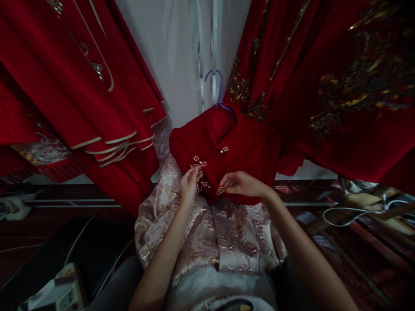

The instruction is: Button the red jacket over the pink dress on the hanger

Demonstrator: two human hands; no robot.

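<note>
A red top (249, 151) with a stand collar hangs on a purple hanger (220, 88) hooked to a metal rail. Beaded flower fasteners (224, 150) run down its front opening. My left hand (191, 183) has its fingers pinched at the left front edge, by the beaded clasps. My right hand (238, 183) is closed at the lower front edge, with its fingertips on a beaded clasp (220, 190). Below the red top spreads a shiny pink-and-gold brocade skirt (197, 237), lying over the lap.
Red garments with pale trim (97, 86) hang at left, and red garments with gold embroidery (353, 95) at right. A power strip (66, 289) lies on a black surface (81, 242) at lower left. Cables and wooden bars (389, 220) sit at lower right.
</note>
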